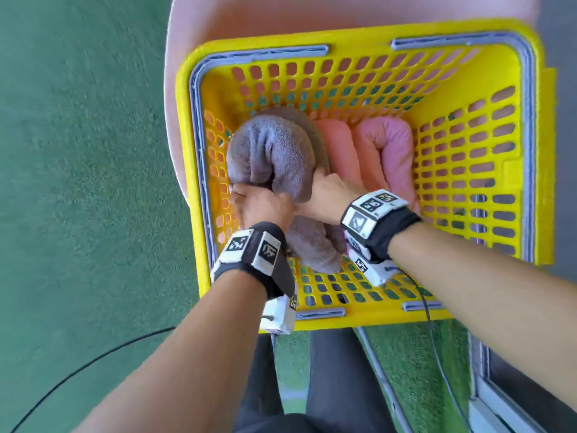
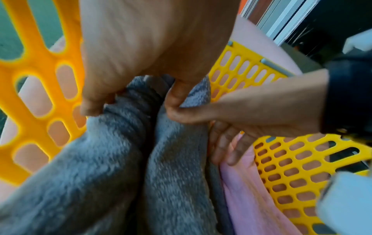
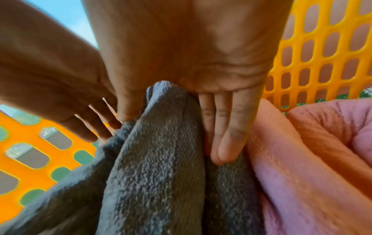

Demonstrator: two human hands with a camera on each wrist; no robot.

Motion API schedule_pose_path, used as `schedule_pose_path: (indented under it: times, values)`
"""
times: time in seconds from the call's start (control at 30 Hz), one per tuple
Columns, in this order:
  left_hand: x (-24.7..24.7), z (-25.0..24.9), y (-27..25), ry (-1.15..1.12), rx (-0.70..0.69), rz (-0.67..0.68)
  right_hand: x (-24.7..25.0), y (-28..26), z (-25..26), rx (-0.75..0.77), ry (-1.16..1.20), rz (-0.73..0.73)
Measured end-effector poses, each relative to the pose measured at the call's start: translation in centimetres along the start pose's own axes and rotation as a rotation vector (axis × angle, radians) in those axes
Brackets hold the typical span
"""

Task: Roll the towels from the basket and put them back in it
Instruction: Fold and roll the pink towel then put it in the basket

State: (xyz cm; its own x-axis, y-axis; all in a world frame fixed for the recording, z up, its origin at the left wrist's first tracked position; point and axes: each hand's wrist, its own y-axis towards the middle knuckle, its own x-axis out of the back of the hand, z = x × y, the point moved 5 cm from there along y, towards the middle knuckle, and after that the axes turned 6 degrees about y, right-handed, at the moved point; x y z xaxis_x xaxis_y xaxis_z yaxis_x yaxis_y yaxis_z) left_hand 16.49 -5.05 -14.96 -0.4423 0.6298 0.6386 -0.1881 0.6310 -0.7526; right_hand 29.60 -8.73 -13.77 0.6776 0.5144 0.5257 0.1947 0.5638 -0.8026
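- I am holding the grey towel (image 1: 274, 151) with both hands inside the yellow basket (image 1: 468, 42). It is sitting at the left end, right beside the left wall.
- My left hand (image 1: 260, 207) is gripping the near end of the roll. In the left wrist view the thumb and fingers (image 2: 90, 105) are curling round a fold of it.
- My right hand (image 1: 324, 195) is lying flat on the roll's right side. Its fingers (image 3: 227, 127) are straight and sliding down between the grey towel and the peach towel (image 1: 338, 148).
- I think I am holding it this way to keep the roll from coming loose while I am tucking it into its spot.
- A loose grey tail (image 1: 315, 245) is hanging down toward the near wall, so the roll is not quite tidy yet.
- The peach towel and the pink towel (image 1: 387, 151) are lying rolled side by side in the middle of the basket. The peach one is touching the grey one, so the gap for my fingers is tight.
- The right part of the basket is holding no towels.
- The basket is resting on a pink seat (image 1: 218, 17), above green floor (image 1: 78, 182). A black cable (image 1: 93, 360) is lying on that floor.
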Motion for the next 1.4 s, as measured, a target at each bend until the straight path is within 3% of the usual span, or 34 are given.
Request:
schedule_pose_path:
  times: [0.17,0.27,0.4,0.57,0.7,0.83,0.97,1.03,1.13,1.17,1.23,1.3,1.33,1.4]
  values:
    - [-2.1,1.3,0.2,-0.133,0.166,0.074,-1.2,0.7,-0.5,-0.016,0.013,-0.171]
    - [-2.0,2.8,0.8,-0.231,0.259,-0.003,-1.8,1.3,-1.1,-0.011,0.081,-0.154]
    - [-1.5,2.4,1.3,-0.310,0.161,0.075,-2.2,1.9,-1.5,-0.036,0.216,-0.094]
    - [0.0,0.6,-1.3,-0.336,0.014,0.036,-0.5,0.5,-1.6,-0.009,0.351,-0.105]
    - [1.3,-3.6,-5.9,-0.250,-0.163,-0.001,4.5,-2.8,-4.0,0.092,0.486,-0.302]
    - [-3.5,-8.1,-9.0,-0.291,-0.270,0.173,8.3,-6.1,-9.5,0.201,0.500,-0.542]
    - [-8.8,-11.1,-10.3,-0.290,-0.346,0.290,8.2,-6.2,-15.6,0.076,0.437,-0.602]
    - [-11.3,-12.3,-9.9,-0.244,-0.328,0.385,7.8,-5.0,-17.8,-0.028,0.335,-0.551]
    - [-12.4,-12.8,-8.6,0.001,-0.343,0.487,7.9,-3.3,-18.2,-0.148,0.090,-0.439]
    - [-11.7,-12.5,-7.7,0.013,-0.369,0.439,8.2,-3.0,-17.5,-0.142,0.044,-0.434]
    - [-9.1,-10.8,-4.6,-0.014,-0.377,0.203,8.4,-2.8,-14.6,-0.052,0.067,-0.428]
    - [-5.9,-6.8,-0.8,-0.026,-0.175,-0.059,7.2,-2.0,-11.1,0.029,0.130,-0.353]
    - [-4.7,-4.4,0.8,-0.056,-0.041,-0.126,6.0,-1.3,-9.5,0.039,0.128,-0.275]
    - [-3.5,-0.5,3.1,-0.127,0.178,-0.116,2.9,0.7,-6.9,0.035,0.056,-0.087]
